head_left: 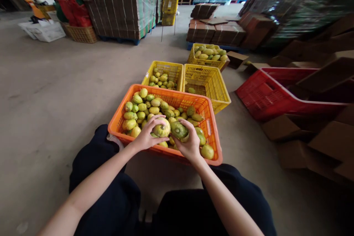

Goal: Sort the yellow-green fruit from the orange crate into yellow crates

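Observation:
My left hand [149,133] is wrapped round a yellow papaya [162,128] with pale green streaks. Beside it, my right hand [190,141] grips a greener papaya [178,130], its stem end turned towards me. The two fruits are close together above a large orange crate [166,150]. Many more papayas [141,107], from green to yellow, lie loose in that crate, filling its left side most densely. My forearms hide part of the crate's near side.
Behind the orange crate stand a yellow crate [180,67] partly filled with papayas and another yellow crate [224,95] holding at least one fruit. Farther back is a heaped yellow crate [190,56]. A red crate [250,97] and cardboard boxes [284,129] crowd the right.

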Available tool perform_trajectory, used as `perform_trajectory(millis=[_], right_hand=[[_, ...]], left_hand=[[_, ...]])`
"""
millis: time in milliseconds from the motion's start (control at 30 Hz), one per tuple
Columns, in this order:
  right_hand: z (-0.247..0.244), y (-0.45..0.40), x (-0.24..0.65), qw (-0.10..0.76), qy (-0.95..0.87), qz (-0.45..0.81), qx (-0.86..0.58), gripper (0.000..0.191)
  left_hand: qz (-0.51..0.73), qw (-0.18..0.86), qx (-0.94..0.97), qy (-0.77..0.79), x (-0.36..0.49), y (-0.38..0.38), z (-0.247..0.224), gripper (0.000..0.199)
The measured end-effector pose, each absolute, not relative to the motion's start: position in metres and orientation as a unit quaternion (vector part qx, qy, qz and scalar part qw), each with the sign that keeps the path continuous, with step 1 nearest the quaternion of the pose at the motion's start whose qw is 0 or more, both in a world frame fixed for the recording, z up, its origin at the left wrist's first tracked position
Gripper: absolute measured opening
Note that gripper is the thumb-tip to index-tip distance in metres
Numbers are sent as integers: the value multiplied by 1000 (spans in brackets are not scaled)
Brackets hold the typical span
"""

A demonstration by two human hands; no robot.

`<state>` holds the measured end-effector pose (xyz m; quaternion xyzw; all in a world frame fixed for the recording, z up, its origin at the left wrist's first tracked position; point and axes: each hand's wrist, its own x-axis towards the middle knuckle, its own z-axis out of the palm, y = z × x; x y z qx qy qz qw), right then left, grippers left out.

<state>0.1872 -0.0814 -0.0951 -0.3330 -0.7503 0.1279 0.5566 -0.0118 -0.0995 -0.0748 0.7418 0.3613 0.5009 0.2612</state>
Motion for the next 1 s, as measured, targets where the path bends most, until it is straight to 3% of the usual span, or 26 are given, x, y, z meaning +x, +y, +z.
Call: perform_trajectory(millis=[100,200,300,500,600,767,1000], right_hand=[[-97,-81,188,552,-752,125,-337,60],[-97,-81,187,552,-753,125,-336,60],[-96,-81,186,552,-752,134,-334,60],[-90,-81,187,549,-724,205,-364,57],[-86,-79,190,534,-672,316,-403,58],[-81,-78,190,496,-479,622,-371,61],[-77,-75,181,487,-364,731,-310,34]], left_hand=[[483,256,750,372,-13,-99,-74,42],[486,272,739,379,-11,-100,-74,52],[514,321,692,393,-8,-102,-73,68],[564,443,573,398,-3,-100,-68,66],[581,540,454,406,-5,-96,-67,66],[566,707,224,359,-7,-89,-65,45],[554,745,31,370,-2,-82,-64,42]])
